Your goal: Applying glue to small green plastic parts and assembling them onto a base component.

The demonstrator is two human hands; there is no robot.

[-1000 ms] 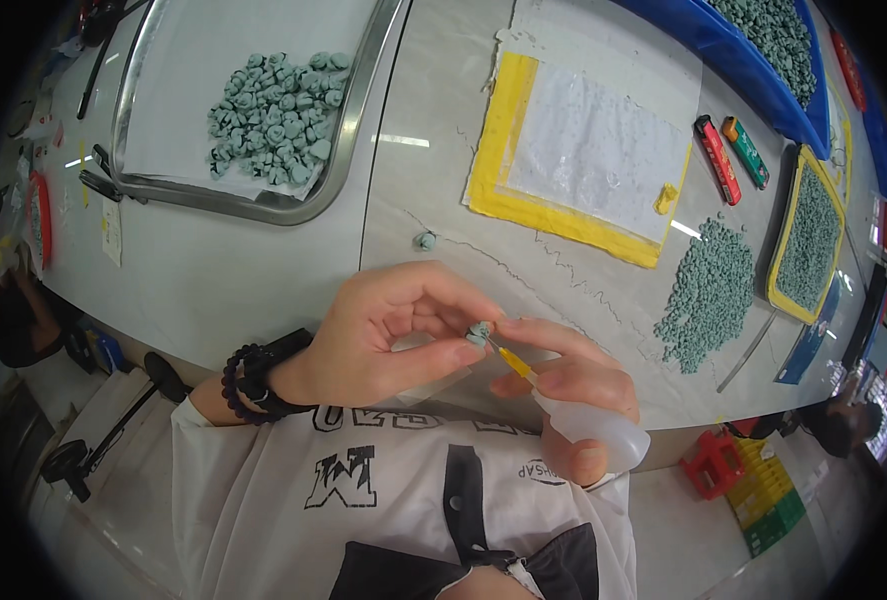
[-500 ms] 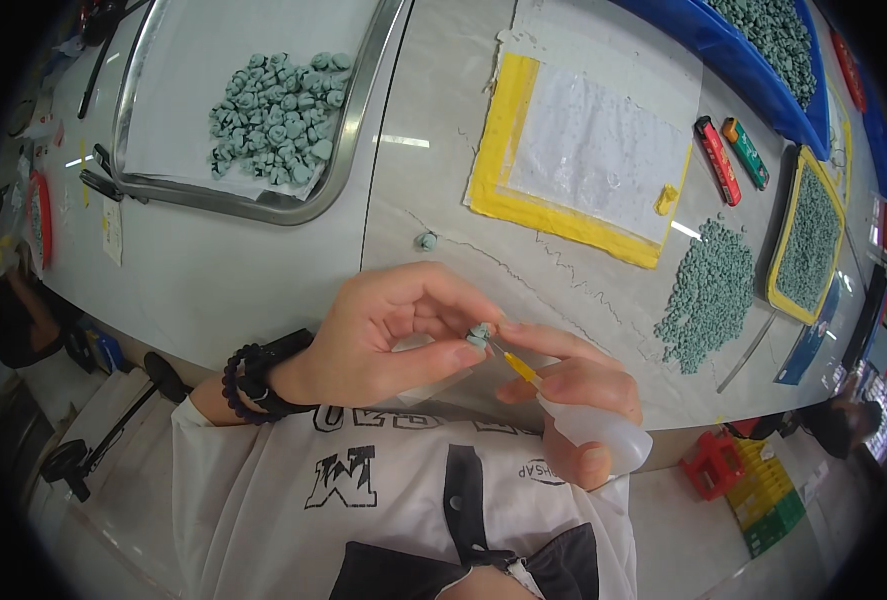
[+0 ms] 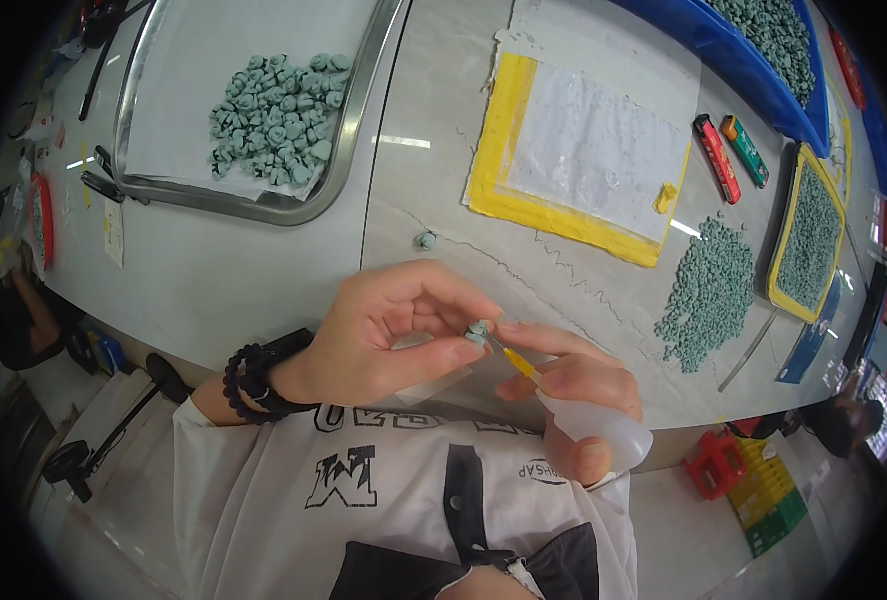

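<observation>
Between the thumb and forefinger of my left hand is a small grey-green rounded piece. My right hand is closed round a soft translucent squeeze bottle with a yellow neck and a thin needle tip. That tip touches or nearly touches the piece; which one I cannot tell. My right forefinger reaches to the piece's far side. A similar loose piece lies on the table beyond my left hand.
A metal tray at the far left bears a heap of larger grey-green pieces. Right of it lie a yellow-edged sheet, a red cutter and a green cutter. Small grains are piled near a yellow-rimmed tray and a blue bin.
Both hands stay in nearly the same place. The piece and the needle tip have shifted only very slightly.
</observation>
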